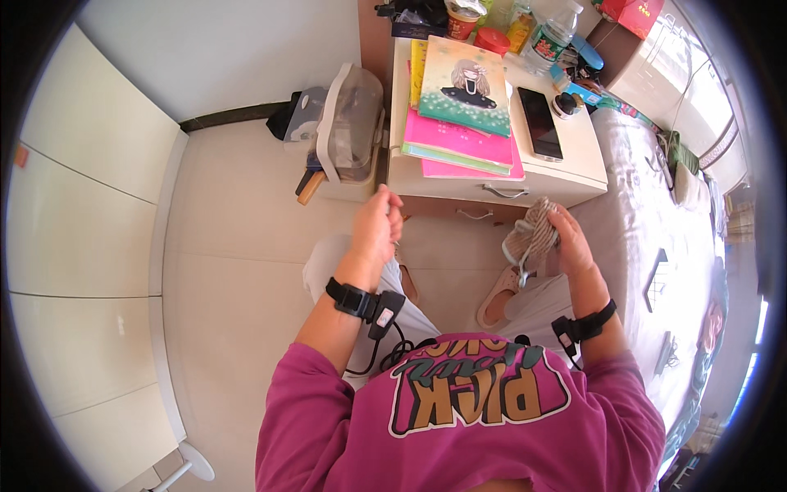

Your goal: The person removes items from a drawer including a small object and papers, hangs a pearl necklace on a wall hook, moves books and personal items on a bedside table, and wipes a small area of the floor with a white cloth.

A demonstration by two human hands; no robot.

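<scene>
My right hand (572, 237) grips a brown and grey knitted item (533, 237) with a pale blue edge, below the nightstand's right front. What it is exactly cannot be told. My left hand (380, 224) is raised above the floor in front of the nightstand's left corner, its fingers curled; whether something small lies between them is not clear. Ahead, on the white nightstand (578, 169), lie a stack of notebooks with an illustrated top cover (465, 86), a black smartphone (541, 123) and a small round jar (564, 106).
A lidded plastic bin (350, 123) stands left of the nightstand. Behind the notebooks are a clear bottle (550, 40), a red-lidded tub (492, 40) and a red cup (461, 24). A bed (633, 215) runs along the right, white cabinets (92, 227) along the left.
</scene>
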